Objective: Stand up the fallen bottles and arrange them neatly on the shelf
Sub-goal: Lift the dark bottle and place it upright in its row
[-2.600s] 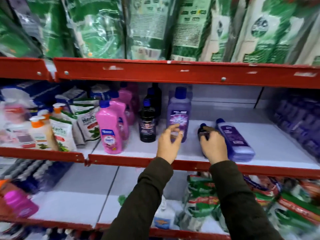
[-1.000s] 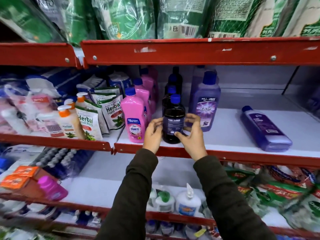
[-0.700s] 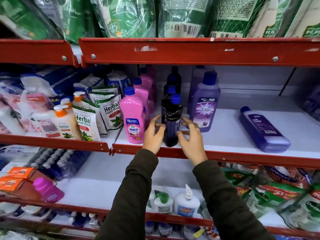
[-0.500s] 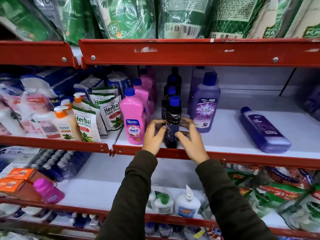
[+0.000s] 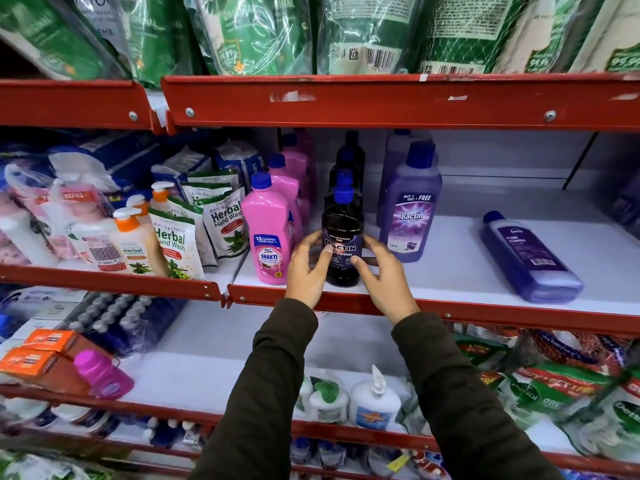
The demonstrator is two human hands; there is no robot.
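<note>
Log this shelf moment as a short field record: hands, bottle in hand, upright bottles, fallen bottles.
left hand: on left side of dark bottle
right hand: on its right side
dark bottle: upright at shelf front, label facing out
pink bottle: upright, to its left
purple bottle: upright, to its right
fallen bottle: blue-purple, lying flat at right, cap toward the back
shelf: white board, red front lip

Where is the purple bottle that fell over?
The fallen purple bottle lies on the middle shelf, far right, past the standing purple bottle.
</note>
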